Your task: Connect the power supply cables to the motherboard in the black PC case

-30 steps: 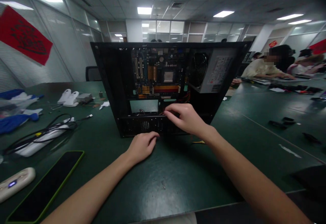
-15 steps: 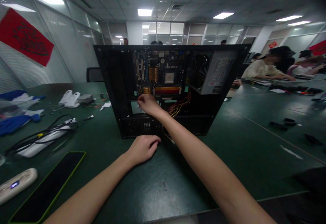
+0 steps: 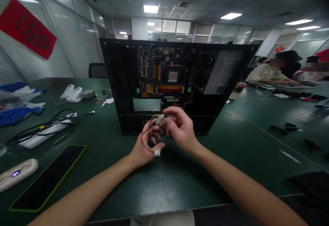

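L hand [image 3: 145, 149]: ctr of frame, just below middle; fingers curled, thumb held apart; wires loop over it. Can't tell if the fingers grip them.
R hand [image 3: 181, 130]: just R of L hand, thumb + fingers pinching the R end of the pale plug.
Pale plug [image 3: 159, 120]: frame ctr, between both hands, in front of the case's lower edge.
Wires [image 3: 142, 138]: thin, reddish, w/ a small white connector [image 3: 157, 152] hanging by the L thumb.
PC case [image 3: 113, 89]: black, open side facing me, upright on the green table [image 3: 164, 198], mid-frame behind the hands.
Inside: motherboard [image 3: 167, 61] upper ctr; PSU [image 3: 223, 72] upper R, round fan grille beside it; colored cables [image 3: 183, 101] below board.
Phone [image 3: 50, 178]: lower L, dark screen, green edge.
White gadget [image 3: 19, 174]: far lower L, lit display.
Power strip [image 3: 45, 135]: mid-L, black cord [image 3: 55, 120] tangled over it.
Blue cloth [image 3: 19, 114]: far L.
Grey block [image 3: 87, 94]: L of case, nr white items [image 3: 74, 94].
Red banner [image 3: 28, 29]: upper L.
People: upper R, seated at the tables; one in a pale top [image 3: 262, 72] leans fwd.
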Demonstrator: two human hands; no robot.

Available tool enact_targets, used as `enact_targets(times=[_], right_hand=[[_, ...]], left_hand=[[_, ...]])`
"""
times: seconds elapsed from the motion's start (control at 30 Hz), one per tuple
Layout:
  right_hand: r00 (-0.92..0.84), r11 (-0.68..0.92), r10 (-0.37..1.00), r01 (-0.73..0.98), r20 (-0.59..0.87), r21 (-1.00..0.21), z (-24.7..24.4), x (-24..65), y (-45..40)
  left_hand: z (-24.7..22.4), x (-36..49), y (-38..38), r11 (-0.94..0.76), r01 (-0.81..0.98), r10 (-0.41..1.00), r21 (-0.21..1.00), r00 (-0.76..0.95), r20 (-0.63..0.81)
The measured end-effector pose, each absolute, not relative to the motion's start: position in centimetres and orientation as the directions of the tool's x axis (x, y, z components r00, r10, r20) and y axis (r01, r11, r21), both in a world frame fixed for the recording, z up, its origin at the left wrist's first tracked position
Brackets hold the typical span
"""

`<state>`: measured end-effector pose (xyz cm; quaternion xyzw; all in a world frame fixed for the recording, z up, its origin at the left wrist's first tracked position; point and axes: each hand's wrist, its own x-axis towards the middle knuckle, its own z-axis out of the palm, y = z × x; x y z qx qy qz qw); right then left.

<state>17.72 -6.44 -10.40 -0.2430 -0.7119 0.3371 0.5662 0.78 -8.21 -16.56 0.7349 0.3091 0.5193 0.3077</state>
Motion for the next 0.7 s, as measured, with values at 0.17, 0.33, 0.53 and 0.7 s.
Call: enact_targets(times=[0.17,0.33,0.53,0.7], right_hand=[[-0.535,0.792,0.563,0.132,0.63,-0.595,-16.1,18.9,-6.1],[-0.612,0.796,0.547,0.167,0.571,-0.582,-17.9,19.1,-4.9],[-0.486,0.58,0.752,0.165,0.446,-0.798,-17.5,19.4,-4.4],[-0.346,0.467,0.85,0.149,0.397,-0.872,-17.9,19.1,-3.8]], left_hand=[[-16.2,1.0,-9.3,-0.622,0.268,0.782,0.736,0.266,0.563],[-15.9,0.4,-8.4,-0.655,0.408,0.751,0.636,0.254,0.61],[-15.7,-0.3,-7.9,-0.782,0.363,0.615,0.506,0.318,0.722],[-14.6,0.0,-9.3,-0.792,0.343,0.592,0.504,0.233,0.771]])
